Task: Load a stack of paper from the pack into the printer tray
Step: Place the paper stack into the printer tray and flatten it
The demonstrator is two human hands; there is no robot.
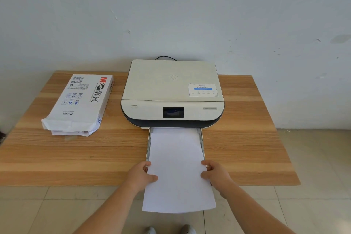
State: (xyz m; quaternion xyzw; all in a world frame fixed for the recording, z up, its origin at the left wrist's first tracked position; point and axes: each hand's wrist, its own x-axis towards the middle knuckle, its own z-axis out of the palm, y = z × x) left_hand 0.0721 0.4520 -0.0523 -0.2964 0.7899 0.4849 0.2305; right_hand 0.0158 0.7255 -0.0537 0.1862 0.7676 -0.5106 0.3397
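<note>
A cream printer [171, 89] sits at the back middle of the wooden table [247, 138], its paper tray [148, 144] pulled out toward me. A white stack of paper [176, 159] lies in the tray with its far end under the printer and its near end hanging past the table edge. My left hand [141, 175] grips the stack's left edge, thumb on top. My right hand [215, 174] grips the right edge the same way. The opened paper pack [79, 102] lies at the back left of the table.
A black cable [165, 57] runs behind the printer against the white wall. Beige floor tiles lie below the table's near edge, and my shoes [171, 230] show at the bottom.
</note>
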